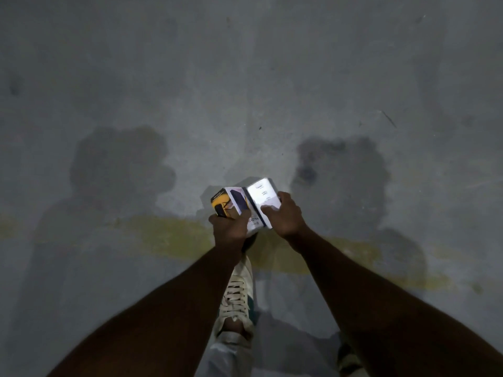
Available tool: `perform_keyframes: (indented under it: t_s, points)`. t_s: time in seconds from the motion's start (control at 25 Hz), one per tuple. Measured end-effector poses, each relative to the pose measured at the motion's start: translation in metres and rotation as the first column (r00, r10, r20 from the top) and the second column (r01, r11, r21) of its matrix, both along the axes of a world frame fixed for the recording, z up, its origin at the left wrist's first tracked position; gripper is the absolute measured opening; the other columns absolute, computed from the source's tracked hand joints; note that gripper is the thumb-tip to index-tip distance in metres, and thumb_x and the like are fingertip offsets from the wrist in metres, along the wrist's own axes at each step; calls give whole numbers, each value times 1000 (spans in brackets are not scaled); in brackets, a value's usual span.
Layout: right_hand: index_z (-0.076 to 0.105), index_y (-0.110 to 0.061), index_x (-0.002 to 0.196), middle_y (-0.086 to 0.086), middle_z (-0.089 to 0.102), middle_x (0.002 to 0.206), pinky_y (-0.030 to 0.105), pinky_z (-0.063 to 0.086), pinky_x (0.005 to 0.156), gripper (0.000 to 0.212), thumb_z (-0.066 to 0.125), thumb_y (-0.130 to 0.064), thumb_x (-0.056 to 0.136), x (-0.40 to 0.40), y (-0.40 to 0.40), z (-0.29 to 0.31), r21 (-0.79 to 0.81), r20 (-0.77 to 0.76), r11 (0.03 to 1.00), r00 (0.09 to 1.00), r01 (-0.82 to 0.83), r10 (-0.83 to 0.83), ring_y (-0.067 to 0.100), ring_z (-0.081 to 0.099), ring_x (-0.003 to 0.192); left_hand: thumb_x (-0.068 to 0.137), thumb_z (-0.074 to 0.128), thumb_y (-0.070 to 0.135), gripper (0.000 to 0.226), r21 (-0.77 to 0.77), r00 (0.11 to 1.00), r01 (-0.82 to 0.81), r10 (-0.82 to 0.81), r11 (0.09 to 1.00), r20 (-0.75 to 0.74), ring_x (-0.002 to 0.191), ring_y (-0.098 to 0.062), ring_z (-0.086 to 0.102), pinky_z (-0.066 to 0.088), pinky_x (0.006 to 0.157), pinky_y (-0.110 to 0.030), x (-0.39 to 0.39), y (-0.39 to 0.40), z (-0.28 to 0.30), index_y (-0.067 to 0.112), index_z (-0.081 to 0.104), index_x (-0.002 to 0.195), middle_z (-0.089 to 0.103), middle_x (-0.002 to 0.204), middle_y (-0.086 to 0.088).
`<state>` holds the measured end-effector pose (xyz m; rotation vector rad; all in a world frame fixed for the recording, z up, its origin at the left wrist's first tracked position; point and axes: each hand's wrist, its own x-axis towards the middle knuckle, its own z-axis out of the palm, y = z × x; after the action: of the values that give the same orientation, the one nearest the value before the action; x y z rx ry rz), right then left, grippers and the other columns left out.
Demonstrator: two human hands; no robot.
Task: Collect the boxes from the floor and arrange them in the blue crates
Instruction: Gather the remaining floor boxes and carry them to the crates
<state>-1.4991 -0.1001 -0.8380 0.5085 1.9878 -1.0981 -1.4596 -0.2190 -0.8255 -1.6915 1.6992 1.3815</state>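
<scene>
Boxes: two held above the floor (272,77) — yellow-and-white box (231,204), white box (263,198).
Hands: left hand (231,227) grips the yellow-and-white one; right hand (284,216) grips the white one.
Crates: none in view.
Progress: collecting under way — arranging in crates looks still ahead.
</scene>
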Motion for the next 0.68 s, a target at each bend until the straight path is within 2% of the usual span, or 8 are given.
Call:
perform_keyframes:
  t_s: [0.08,0.16,0.28,0.4,0.48,0.56,0.64,0.68]
  points:
    - [50,-21,133,6,62,127,46,57,88,84,69,-65,64,10,3,-29,-15,-19,999,999,38,-38,25,65,110,75,83,19,67,42,998,55,-55,998,-5,100,-25,63,56,84,-39,-5,1,-4,7,41,127,61,111,-7]
    - [54,-26,125,1,64,117,45,60,80,85,73,-71,56,20,11,-41,-31,-65,996,994,87,-89,21,68,101,62,87,29,74,96,995,96,-92,991,-44,94,-22,71,59,73,-34,-5,-2,2,7,52,124,70,113,-9]
    - [48,-15,125,3,54,117,42,56,84,78,82,-52,65,12,15,30,33,-106,988,983,154,-150,18,58,104,57,91,42,77,95,970,234,-226,968,-85,89,-19,74,62,76,-38,-6,1,22,16,55,120,73,109,-5]
    - [44,-11,131,4,46,120,28,41,82,72,83,-34,75,9,28,96,103,-185,978,970,179,-158,8,39,101,70,88,36,66,-65,919,381,-385,922,-82,94,-21,67,56,83,-38,-14,12,83,16,47,119,66,108,2]
    - [43,-14,133,4,47,123,25,38,81,71,81,-34,76,10,31,130,132,-246,966,952,221,-184,4,36,96,74,85,37,63,-126,893,435,-445,891,-61,96,-23,67,54,81,-35,-21,23,116,16,46,119,66,109,1]
    - [42,-16,133,4,46,124,25,39,80,71,79,-36,77,9,37,191,131,-320,951,920,281,-228,4,37,94,75,84,37,62,-154,855,493,-509,856,-93,94,-24,66,51,76,-32,-32,30,173,16,46,119,65,107,1]
    - [42,-18,133,1,44,121,26,45,78,71,79,-41,77,12,41,259,113,-359,933,890,341,-282,6,44,94,76,82,40,60,-183,795,575,-598,797,-105,87,-22,64,46,68,-29,-40,37,237,18,46,117,62,101,4]
    - [43,-19,131,0,43,119,28,48,77,70,79,-44,76,22,39,264,107,-363,933,887,344,-286,9,48,94,76,81,41,58,-165,785,591,-610,790,-107,84,-18,63,46,67,-28,-33,41,241,20,45,116,62,99,6]
